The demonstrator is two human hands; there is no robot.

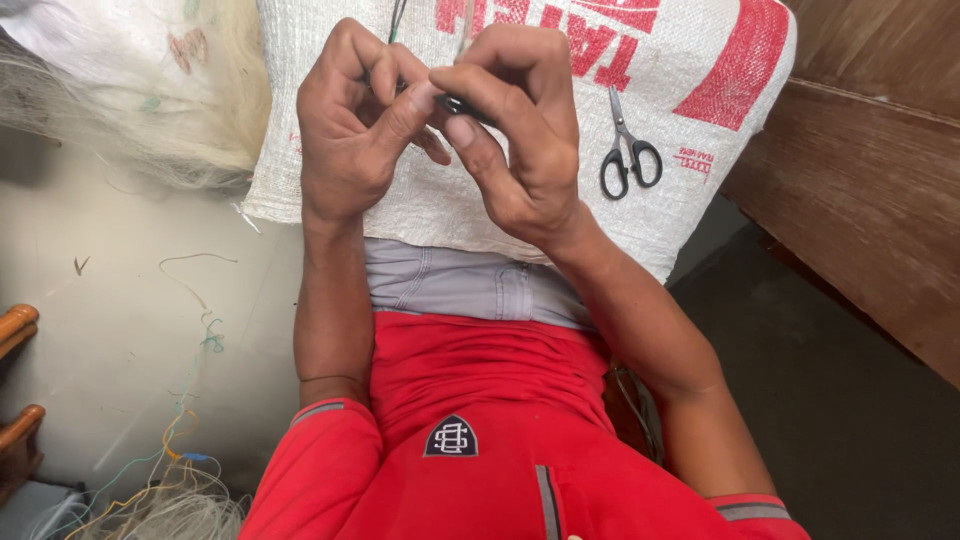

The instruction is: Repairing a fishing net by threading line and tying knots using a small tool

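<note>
My left hand (350, 130) and my right hand (520, 130) meet over a white woven sack (420, 215) with red print that lies on my lap. The right hand's thumb and fingers pinch a small dark tool (465, 105). The left hand's fingers are curled, and its thumb presses against that tool and a thin line (397, 20) that runs up out of view. The fingers hide most of the tool and how the line ties to it. Black-handled scissors (630, 150) lie shut on the sack, just right of my right hand.
A pile of fine pale netting (130, 110) lies at the upper left. Loose coloured threads (170, 470) are scattered on the light floor at the lower left. Wooden furniture ends (18, 325) stand at the left edge, and a dark wooden panel (870, 200) rises on the right.
</note>
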